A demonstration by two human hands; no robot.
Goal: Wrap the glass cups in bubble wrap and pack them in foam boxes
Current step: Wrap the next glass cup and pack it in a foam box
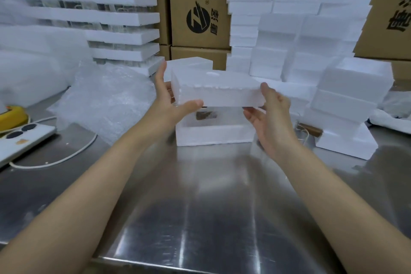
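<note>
I hold a white foam box half [219, 90] in the air above the table between both hands. My left hand [171, 104] grips its left end, thumb along the front face and fingers up behind the side. My right hand [270, 115] holds its right end, thumb at the front corner and fingers underneath. Directly below stands an open foam box half [213, 135] on the steel table [200, 218], with a wrapped item showing a brown patch [205, 115] inside. A loose heap of bubble wrap [104, 98] lies to the left.
Stacks of foam box halves [347, 95] rise at the right and behind [249, 18]. Foam trays holding glassware [120, 18] are stacked at the back left, with cardboard cartons [198, 6] behind. A white phone [20, 140], a cable [73, 153] and a yellow object [13, 115] lie at the left.
</note>
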